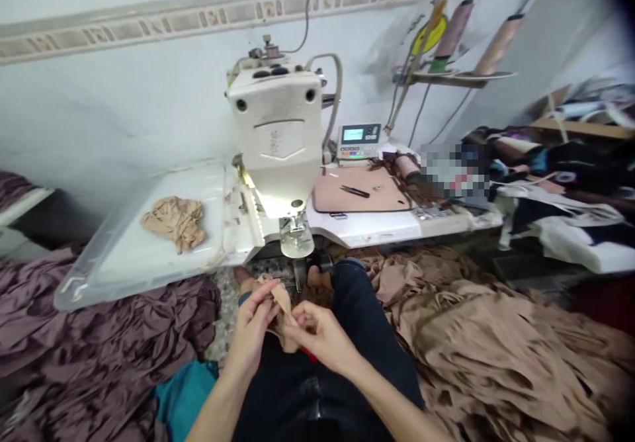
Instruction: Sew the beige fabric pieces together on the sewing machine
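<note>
Pinching a small beige fabric piece (284, 315) between the left hand (251, 329) and right hand (321, 336), fingers (268, 290) clamped on its edges, working over the lap (307, 389) just below the presser foot (296, 235) and bench edge (377, 242), with narrow room there and tan cloth (501, 349) heaped close on the right.

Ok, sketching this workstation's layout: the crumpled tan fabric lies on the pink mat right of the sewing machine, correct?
No: the crumpled tan fabric lies on the clear plastic table left of the sewing machine, not on the pink mat, as the head view shows.
</note>
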Available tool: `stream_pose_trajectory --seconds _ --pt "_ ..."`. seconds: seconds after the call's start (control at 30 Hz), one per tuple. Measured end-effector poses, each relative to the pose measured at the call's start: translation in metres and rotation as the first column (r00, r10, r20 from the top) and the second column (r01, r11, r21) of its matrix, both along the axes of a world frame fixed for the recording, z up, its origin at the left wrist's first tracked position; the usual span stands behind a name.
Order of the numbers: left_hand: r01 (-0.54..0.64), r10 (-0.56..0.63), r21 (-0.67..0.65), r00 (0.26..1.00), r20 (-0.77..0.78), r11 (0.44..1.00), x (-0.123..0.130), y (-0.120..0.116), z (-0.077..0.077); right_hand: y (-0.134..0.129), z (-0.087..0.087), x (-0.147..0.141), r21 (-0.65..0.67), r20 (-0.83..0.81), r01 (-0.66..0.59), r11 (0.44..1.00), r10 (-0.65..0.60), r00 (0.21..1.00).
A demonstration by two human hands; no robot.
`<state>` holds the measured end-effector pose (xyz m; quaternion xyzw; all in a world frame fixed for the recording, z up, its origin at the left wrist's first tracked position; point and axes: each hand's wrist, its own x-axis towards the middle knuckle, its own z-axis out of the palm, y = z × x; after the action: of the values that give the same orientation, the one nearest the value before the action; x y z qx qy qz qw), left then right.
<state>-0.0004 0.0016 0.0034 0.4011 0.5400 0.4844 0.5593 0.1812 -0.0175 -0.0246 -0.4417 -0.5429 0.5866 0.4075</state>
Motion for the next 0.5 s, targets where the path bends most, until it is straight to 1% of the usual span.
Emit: stream_pose_trajectory --seconds 0.03,0.07,0.1,0.17,0.2,0.23,0.3,0.33,0.4,0.47,0.5 --pt "0.046 -0.044 0.037 0.998 -0.055 0.998 -0.001 0.0 -0.002 0.003 0.004 0.008 0.019 0.045 -0.01 1.0 0.009 0.999" --pt "0.135 -0.126 0.067 0.983 -0.13 0.989 -0.004 0.0 -0.003 0.006 0.01 0.018 0.053 0.106 -0.037 0.998 0.031 0.994" --pt "0.247 -0.226 0.081 0.951 -0.209 0.966 -0.006 -0.001 -0.003 0.01 0.016 0.029 0.092 0.176 -0.079 0.993 0.062 0.982" --pt "0.445 -0.397 0.074 0.853 -0.339 0.892 -0.009 -0.003 -0.001 0.019 0.029 0.051 0.152 0.294 -0.203 0.967 0.152 0.944" --pt "0.504 -0.442 0.068 0.809 -0.388 0.861 -0.009 -0.004 0.0 0.023 0.035 0.061 0.171 0.335 -0.258 0.951 0.19 0.923" --pt "0.534 -0.457 0.07 0.778 -0.43 0.843 -0.008 -0.005 0.002 0.026 0.039 0.069 0.186 0.358 -0.303 0.935 0.222 0.907" --pt "0.556 -0.452 0.096 0.754 -0.476 0.826 -0.004 -0.005 0.006 0.032 0.045 0.08 0.22 0.351 -0.342 0.914 0.253 0.902" --pt "0.563 -0.46 0.11 0.759 -0.46 0.819 -0.001 -0.004 0.007 0.034 0.047 0.083 0.238 0.323 -0.34 0.91 0.256 0.911" --pt "0.574 -0.509 0.103 0.785 -0.354 0.813 0.004 -0.002 0.008 0.036 0.048 0.086 0.257 0.247 -0.314 0.914 0.252 0.936" --pt "0.578 -0.56 0.026 0.8 -0.217 0.816 0.007 0.0 0.01 0.036 0.048 0.085 0.242 0.183 -0.267 0.933 0.226 0.957" --pt "0.57 -0.565 -0.021 0.808 -0.167 0.822 0.008 0.001 0.011 0.036 0.048 0.084 0.228 0.157 -0.235 0.945 0.202 0.967"
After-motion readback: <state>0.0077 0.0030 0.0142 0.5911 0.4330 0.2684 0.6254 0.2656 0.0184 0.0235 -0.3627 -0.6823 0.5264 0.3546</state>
